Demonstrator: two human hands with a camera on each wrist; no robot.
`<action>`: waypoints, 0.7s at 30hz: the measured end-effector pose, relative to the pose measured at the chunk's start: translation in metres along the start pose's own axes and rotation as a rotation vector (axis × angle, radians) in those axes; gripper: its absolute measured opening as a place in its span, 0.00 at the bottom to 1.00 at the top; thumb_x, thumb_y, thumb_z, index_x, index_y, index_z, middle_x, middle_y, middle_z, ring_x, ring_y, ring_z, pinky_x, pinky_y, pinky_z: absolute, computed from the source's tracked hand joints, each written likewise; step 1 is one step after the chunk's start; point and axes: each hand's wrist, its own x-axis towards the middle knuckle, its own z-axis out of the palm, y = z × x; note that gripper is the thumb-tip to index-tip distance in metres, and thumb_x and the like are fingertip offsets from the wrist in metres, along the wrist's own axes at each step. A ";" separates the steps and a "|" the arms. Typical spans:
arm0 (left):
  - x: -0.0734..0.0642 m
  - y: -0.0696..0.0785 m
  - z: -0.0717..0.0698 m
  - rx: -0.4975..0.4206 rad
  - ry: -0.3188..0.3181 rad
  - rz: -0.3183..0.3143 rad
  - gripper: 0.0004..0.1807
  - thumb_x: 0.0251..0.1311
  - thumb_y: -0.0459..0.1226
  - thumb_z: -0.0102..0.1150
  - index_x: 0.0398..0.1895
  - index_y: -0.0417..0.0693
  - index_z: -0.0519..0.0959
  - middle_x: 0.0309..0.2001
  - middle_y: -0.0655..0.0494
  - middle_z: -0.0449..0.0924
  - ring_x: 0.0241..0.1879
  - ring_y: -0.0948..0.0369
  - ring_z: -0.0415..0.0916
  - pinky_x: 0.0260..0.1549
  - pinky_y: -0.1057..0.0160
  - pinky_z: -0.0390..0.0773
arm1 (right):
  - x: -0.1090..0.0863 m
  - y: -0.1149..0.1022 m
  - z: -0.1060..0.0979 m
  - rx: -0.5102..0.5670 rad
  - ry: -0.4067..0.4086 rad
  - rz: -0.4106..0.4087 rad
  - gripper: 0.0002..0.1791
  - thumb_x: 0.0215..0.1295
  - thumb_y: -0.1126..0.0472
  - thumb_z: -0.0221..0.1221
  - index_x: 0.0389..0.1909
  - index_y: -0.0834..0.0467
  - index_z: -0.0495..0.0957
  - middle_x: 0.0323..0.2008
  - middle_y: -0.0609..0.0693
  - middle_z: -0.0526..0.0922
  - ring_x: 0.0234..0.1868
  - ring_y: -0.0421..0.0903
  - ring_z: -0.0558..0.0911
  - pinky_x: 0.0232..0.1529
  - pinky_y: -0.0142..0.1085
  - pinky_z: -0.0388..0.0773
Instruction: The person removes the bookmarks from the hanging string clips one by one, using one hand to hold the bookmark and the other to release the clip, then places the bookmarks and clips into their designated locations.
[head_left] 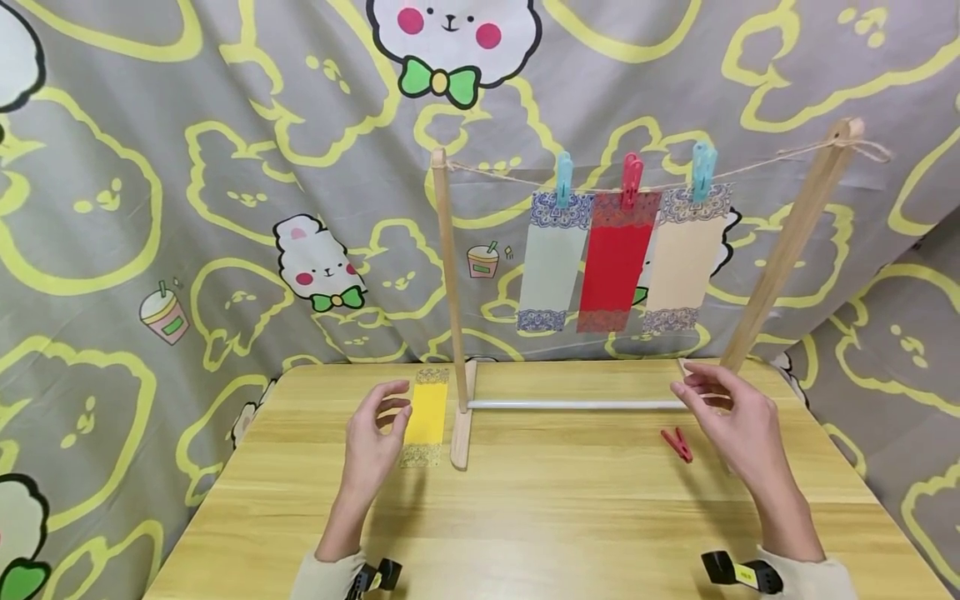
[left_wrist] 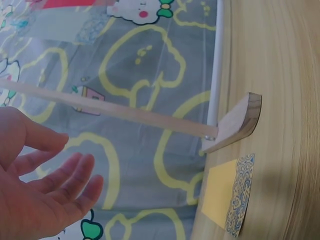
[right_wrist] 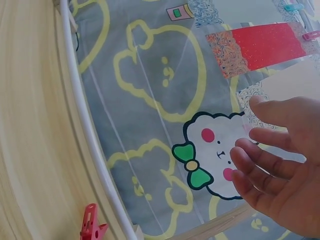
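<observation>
Fingers (right_wrist: 267,161) curve loosely, moderately spread and empty: I see the left hand (head_left: 377,432) near the yellow card (head_left: 429,414), the right hand (head_left: 742,421) near the red clothespin (head_left: 677,446).

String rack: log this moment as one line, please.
left hand: empty | right hand: empty | string: three cards pegged | table: yellow card, red peg
</observation>
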 end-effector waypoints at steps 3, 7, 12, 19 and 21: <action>-0.001 0.000 0.001 -0.013 -0.007 0.002 0.20 0.62 0.20 0.63 0.55 0.43 0.81 0.56 0.51 0.83 0.49 0.52 0.84 0.47 0.54 0.85 | 0.000 -0.004 0.000 0.009 0.005 -0.005 0.17 0.64 0.61 0.71 0.53 0.59 0.85 0.38 0.51 0.86 0.38 0.24 0.79 0.41 0.16 0.76; -0.002 0.002 0.001 -0.030 -0.007 0.005 0.20 0.62 0.20 0.63 0.56 0.43 0.81 0.56 0.51 0.83 0.50 0.51 0.84 0.49 0.53 0.85 | -0.001 -0.008 0.002 0.022 0.010 -0.007 0.17 0.64 0.61 0.71 0.53 0.59 0.85 0.39 0.51 0.86 0.39 0.24 0.79 0.42 0.16 0.76; -0.004 0.006 0.002 -0.054 -0.005 0.011 0.19 0.63 0.22 0.64 0.56 0.44 0.81 0.56 0.52 0.83 0.50 0.51 0.84 0.49 0.55 0.84 | -0.001 -0.012 0.003 0.025 0.022 -0.021 0.18 0.63 0.61 0.72 0.54 0.56 0.85 0.39 0.49 0.86 0.39 0.23 0.79 0.41 0.15 0.74; -0.004 0.011 0.004 -0.096 -0.013 0.061 0.17 0.65 0.25 0.64 0.56 0.44 0.81 0.56 0.53 0.82 0.50 0.54 0.83 0.49 0.57 0.85 | -0.002 -0.016 0.004 0.044 0.035 -0.073 0.20 0.62 0.64 0.72 0.55 0.55 0.85 0.41 0.49 0.86 0.41 0.25 0.79 0.45 0.15 0.72; -0.004 0.012 0.005 -0.106 -0.010 0.069 0.18 0.65 0.25 0.64 0.56 0.44 0.81 0.56 0.53 0.83 0.49 0.54 0.83 0.49 0.57 0.85 | -0.003 -0.017 0.004 0.050 0.039 -0.081 0.20 0.62 0.64 0.72 0.55 0.55 0.85 0.41 0.49 0.86 0.41 0.25 0.79 0.46 0.15 0.72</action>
